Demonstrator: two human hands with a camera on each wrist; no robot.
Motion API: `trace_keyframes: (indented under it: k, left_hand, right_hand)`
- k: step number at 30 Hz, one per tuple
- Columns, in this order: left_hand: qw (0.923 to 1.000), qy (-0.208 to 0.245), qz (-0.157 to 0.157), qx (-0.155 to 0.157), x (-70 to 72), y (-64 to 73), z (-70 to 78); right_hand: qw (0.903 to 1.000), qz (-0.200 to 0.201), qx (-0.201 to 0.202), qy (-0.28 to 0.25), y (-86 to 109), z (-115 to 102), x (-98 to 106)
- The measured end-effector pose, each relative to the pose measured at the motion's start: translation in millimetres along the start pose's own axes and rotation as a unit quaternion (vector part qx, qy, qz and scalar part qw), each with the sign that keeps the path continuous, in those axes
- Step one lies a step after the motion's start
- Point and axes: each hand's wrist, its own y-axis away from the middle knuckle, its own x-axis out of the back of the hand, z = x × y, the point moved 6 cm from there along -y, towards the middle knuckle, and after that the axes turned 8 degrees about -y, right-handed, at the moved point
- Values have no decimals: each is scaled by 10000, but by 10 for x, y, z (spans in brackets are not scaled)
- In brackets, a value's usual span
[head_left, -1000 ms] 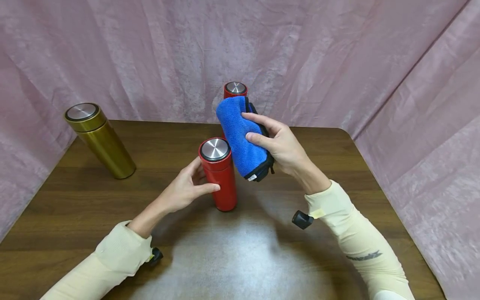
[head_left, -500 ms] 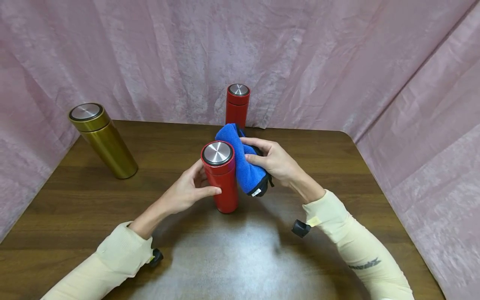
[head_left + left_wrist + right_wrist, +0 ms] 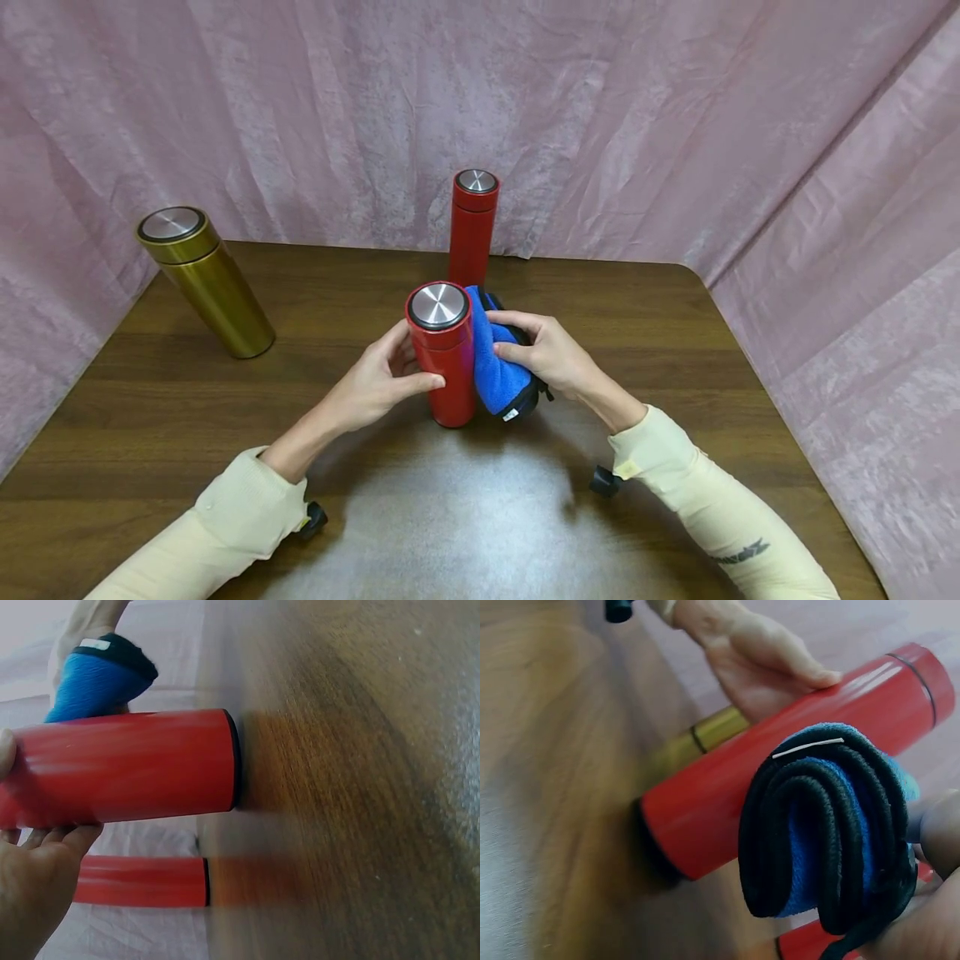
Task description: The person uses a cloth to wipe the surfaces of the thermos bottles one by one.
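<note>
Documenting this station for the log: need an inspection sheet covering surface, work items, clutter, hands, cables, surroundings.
Surface: wood-grain tabletop, bright glare toward the near side.
Work items: front red flask, metal-topped; blue cloth, folded, black-edged, at the flask's right side, apparently touching.
Clutter: gold flask standing at left; rear red flask standing behind the front one.
Hands: left hand grips the front red flask; right hand holds the blue cloth.
Cables: nothing seen.
Surroundings: pink curtain behind and at right.

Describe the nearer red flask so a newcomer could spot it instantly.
Start at the wooden table, then find the left hand near its middle. The nearer red flask is in that hand's grip; neither hand holds the gold flask or the farther red flask.
</note>
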Motion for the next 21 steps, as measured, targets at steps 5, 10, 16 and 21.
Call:
trace_keyframes:
  k: [5, 10, 16, 21]
  left_hand:
    - [9999, 137, 87, -34, 1, -5, 0]
    - [9998, 167, 102, -5, 7, 0, 2]
    - [9997, 229, 85, -28, 5, -1, -12]
    - [9997, 213, 142, -18, 11, -6, -16]
  right_hand:
    - [9984, 36, -28, 568, 43, 148, -21]
    - [9883, -114, 109, 1517, 57, 260, -48]
    - [9765, -273, -128, 2134, 69, 398, -106]
    - [9530, -110, 184, 3022, 105, 350, -182]
